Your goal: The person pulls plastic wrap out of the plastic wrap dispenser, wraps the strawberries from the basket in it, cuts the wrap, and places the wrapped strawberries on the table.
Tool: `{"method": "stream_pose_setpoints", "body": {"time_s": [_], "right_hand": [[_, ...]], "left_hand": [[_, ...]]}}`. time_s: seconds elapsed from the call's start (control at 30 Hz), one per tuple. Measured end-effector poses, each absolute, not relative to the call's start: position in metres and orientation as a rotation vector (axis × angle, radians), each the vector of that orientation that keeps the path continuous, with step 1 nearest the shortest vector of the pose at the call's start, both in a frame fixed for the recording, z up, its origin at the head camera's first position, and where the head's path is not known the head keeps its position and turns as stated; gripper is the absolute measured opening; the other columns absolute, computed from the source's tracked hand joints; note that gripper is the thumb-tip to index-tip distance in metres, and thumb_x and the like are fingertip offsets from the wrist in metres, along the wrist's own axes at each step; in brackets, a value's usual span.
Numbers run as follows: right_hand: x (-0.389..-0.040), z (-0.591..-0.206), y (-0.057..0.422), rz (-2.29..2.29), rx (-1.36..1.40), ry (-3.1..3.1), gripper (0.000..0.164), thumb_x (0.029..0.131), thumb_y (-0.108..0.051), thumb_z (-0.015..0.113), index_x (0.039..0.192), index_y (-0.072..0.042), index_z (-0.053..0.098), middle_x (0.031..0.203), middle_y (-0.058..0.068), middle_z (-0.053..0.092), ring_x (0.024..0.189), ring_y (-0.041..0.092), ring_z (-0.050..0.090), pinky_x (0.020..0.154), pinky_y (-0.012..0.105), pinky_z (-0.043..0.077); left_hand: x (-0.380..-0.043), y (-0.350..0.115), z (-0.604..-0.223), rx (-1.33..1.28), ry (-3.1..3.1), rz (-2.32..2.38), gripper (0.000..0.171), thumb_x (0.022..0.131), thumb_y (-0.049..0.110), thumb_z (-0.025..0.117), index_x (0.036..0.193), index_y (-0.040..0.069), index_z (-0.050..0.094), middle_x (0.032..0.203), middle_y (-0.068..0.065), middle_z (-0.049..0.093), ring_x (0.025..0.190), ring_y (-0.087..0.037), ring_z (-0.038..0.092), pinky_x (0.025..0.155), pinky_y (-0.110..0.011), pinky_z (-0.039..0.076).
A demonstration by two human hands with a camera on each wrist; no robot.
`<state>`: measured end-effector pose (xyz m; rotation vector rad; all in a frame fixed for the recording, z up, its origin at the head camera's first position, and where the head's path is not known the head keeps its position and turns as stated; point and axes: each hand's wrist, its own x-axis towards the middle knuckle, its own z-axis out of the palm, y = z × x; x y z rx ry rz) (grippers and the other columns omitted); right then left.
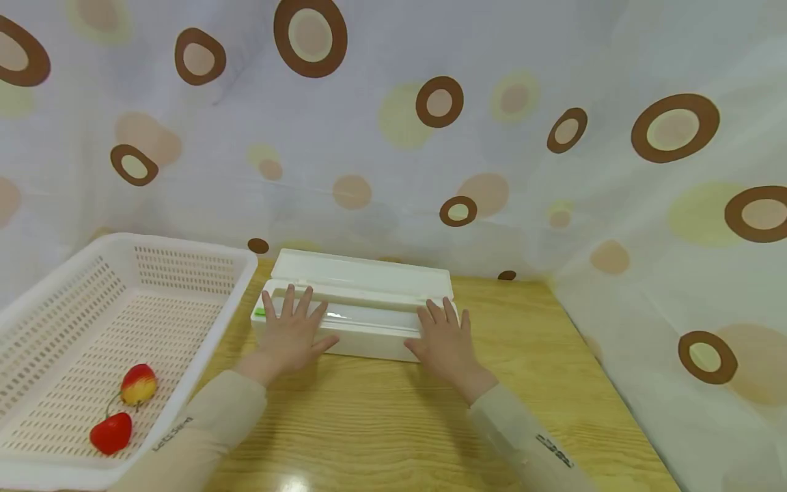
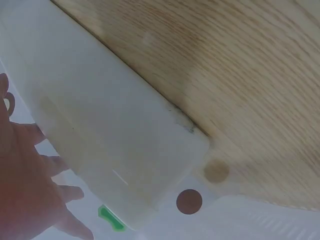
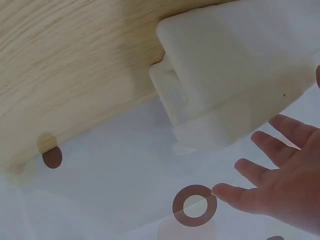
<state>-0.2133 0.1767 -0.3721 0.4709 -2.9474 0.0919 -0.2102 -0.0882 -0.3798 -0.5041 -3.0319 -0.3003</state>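
A long white cling film dispenser (image 1: 369,343) lies on the wooden table, its hinged lid (image 1: 363,273) tipped back toward the curtain. At its left end sits a small green slider (image 1: 260,312), also visible in the left wrist view. My left hand (image 1: 289,338) is over the left part of the dispenser, fingers spread and pointing away from me. Over the right end, my right hand (image 1: 447,345) has its fingers spread too. In the right wrist view the right fingertips (image 3: 260,140) are at the box's upper edge.
To the left stands a white perforated plastic basket (image 1: 172,321). Inside it lie a red cherry (image 1: 111,433) and a red-and-yellow fruit (image 1: 139,385) with stems. A curtain (image 1: 381,171) with brown rings hangs behind the table (image 1: 369,424) and along its right side.
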Motion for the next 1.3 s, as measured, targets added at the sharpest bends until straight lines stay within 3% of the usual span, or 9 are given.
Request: {"method": "stream_pose_setpoints", "body": {"time_s": [0.17,0.37,0.53,0.63,0.77,0.87,1.07,1.3], "right_hand": [[-0.212,-0.379,0.186,0.000,0.565,-2.795,0.032,0.087,-0.031,0.064,0.111,-0.010,0.065,0.120,0.010,0.062,0.121,0.034,0.048,0.099,0.055,0.038],[-0.217,-0.380,0.187,0.013,0.631,-2.721,0.025,0.082,-0.028,0.069,0.101,-0.012,0.070,0.100,0.004,0.070,0.098,0.027,0.060,0.084,0.045,0.049],[-0.222,-0.375,0.188,0.055,0.661,-2.727,0.024,0.077,-0.028,0.073,0.093,-0.011,0.073,0.093,0.004,0.072,0.087,0.026,0.063,0.074,0.042,0.052],[-0.226,-0.372,0.190,0.106,0.664,-2.777,0.024,0.075,-0.027,0.075,0.091,-0.010,0.073,0.092,0.004,0.073,0.086,0.024,0.065,0.080,0.041,0.052],[-0.228,-0.366,0.193,0.207,0.693,-2.873,0.024,0.079,-0.026,0.072,0.094,-0.008,0.073,0.094,0.005,0.072,0.088,0.023,0.065,0.086,0.039,0.052],[-0.230,-0.362,0.196,0.289,0.739,-2.913,0.018,0.084,-0.021,0.068,0.095,-0.007,0.073,0.094,0.006,0.072,0.087,0.022,0.062,0.079,0.037,0.053],[-0.234,-0.359,0.199,0.297,0.793,-2.904,0.012,0.088,-0.009,0.062,0.095,-0.007,0.072,0.093,0.005,0.071,0.086,0.020,0.061,0.078,0.035,0.053],[-0.238,-0.359,0.196,0.271,0.773,-2.891,0.012,0.089,-0.007,0.057,0.088,-0.007,0.069,0.086,0.004,0.068,0.079,0.018,0.058,0.072,0.034,0.051]], "left_hand": [[-0.209,-0.089,-0.385,-0.528,-3.010,-0.277,0.064,0.093,0.052,0.044,0.139,0.007,0.042,0.151,-0.024,0.024,0.140,-0.049,0.010,0.101,-0.075,-0.005],[-0.207,-0.090,-0.383,-0.543,-2.950,-0.279,0.056,0.093,0.047,0.048,0.129,0.004,0.050,0.146,-0.023,0.035,0.138,-0.048,0.019,0.102,-0.075,0.000],[-0.207,-0.091,-0.381,-0.571,-2.877,-0.278,0.042,0.094,0.039,0.050,0.116,0.004,0.053,0.137,-0.021,0.046,0.135,-0.047,0.027,0.102,-0.076,0.005],[-0.209,-0.091,-0.382,-0.576,-2.835,-0.262,0.033,0.096,0.033,0.050,0.112,0.004,0.055,0.133,-0.019,0.050,0.133,-0.045,0.032,0.102,-0.075,0.009],[-0.213,-0.090,-0.385,-0.575,-2.789,-0.256,0.019,0.096,0.023,0.051,0.101,0.007,0.058,0.124,-0.012,0.058,0.132,-0.041,0.037,0.103,-0.074,0.010],[-0.218,-0.090,-0.384,-0.570,-2.769,-0.254,0.012,0.095,0.019,0.053,0.095,0.009,0.059,0.113,-0.008,0.065,0.131,-0.036,0.042,0.105,-0.072,0.011],[-0.224,-0.090,-0.379,-0.547,-2.766,-0.245,0.007,0.092,0.014,0.057,0.094,0.011,0.063,0.105,-0.006,0.069,0.121,-0.030,0.052,0.108,-0.066,0.018],[-0.230,-0.087,-0.373,-0.487,-2.793,-0.308,0.013,0.095,0.017,0.054,0.092,0.007,0.062,0.100,-0.009,0.069,0.105,-0.028,0.059,0.106,-0.058,0.029]]}}
